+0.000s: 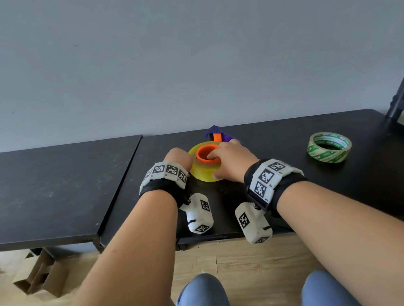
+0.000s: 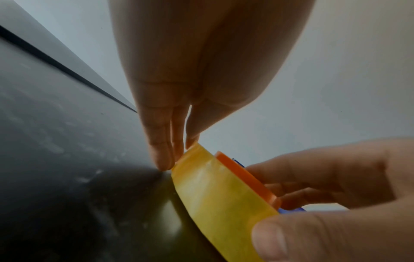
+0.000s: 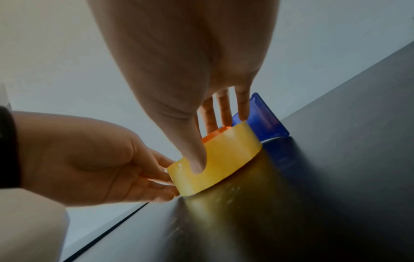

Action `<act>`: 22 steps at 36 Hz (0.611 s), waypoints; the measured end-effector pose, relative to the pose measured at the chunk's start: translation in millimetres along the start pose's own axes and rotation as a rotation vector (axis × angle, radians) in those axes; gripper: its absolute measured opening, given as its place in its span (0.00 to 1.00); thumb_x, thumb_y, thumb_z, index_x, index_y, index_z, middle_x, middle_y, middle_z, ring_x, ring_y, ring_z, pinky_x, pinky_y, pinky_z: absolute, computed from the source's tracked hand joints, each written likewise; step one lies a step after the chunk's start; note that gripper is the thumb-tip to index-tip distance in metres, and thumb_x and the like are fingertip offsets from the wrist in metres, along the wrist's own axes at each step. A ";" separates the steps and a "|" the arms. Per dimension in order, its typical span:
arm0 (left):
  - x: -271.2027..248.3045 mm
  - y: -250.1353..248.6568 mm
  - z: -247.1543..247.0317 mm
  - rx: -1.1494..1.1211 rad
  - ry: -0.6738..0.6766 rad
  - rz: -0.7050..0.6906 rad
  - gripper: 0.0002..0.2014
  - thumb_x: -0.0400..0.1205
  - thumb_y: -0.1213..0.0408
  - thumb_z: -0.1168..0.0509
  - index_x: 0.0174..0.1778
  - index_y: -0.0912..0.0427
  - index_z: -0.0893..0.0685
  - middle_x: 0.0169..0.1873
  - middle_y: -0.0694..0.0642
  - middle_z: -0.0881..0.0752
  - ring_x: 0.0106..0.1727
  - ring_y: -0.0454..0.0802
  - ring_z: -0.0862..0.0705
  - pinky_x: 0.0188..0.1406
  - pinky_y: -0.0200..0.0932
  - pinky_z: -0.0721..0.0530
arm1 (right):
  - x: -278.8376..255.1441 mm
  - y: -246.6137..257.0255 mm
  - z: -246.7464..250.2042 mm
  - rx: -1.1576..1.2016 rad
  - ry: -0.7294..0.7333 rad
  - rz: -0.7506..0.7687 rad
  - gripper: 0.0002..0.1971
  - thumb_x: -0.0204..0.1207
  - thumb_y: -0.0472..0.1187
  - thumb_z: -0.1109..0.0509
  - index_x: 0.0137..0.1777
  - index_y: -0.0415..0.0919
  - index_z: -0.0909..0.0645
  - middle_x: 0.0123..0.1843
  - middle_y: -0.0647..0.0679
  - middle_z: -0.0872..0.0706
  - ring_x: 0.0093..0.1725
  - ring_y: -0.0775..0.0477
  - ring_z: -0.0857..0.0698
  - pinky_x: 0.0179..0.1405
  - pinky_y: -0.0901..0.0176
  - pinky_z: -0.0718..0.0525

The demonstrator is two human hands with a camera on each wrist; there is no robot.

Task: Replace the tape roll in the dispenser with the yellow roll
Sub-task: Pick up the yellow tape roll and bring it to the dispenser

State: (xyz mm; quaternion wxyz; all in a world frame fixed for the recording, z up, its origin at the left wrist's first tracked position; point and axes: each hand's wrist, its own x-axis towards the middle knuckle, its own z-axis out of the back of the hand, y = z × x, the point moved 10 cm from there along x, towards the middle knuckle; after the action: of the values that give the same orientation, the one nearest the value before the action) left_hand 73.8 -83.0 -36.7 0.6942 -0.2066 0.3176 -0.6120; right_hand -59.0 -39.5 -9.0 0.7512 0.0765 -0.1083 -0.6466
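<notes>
The yellow roll (image 1: 204, 171) lies flat on the black worktop (image 1: 302, 191) by the blue dispenser (image 3: 264, 115), the left hand (image 1: 177, 157) pinching its edge, the right hand (image 1: 232, 159) gripping rim and orange hub (image 1: 207, 156); it looks light, stiff and slippery, so hold the sides.
</notes>
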 end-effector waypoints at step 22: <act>5.7 -28.6 -20.0 -0.626 0.061 0.052 0.20 0.87 0.52 0.45 0.45 0.66 0.19 0.43 0.62 0.14 0.51 0.63 0.14 0.61 0.56 0.15 | -17.6 -42.4 29.4 0.658 -0.147 -0.104 0.24 0.72 0.38 0.22 0.69 0.44 0.16 0.64 0.47 0.15 0.68 0.44 0.19 0.68 0.56 0.23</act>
State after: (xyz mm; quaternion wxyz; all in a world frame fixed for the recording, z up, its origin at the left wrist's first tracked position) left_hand 39.7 -91.3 -32.7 0.6027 -0.3835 0.5163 -0.4724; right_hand -109.7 -27.8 7.4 0.6425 0.2736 -0.3609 -0.6181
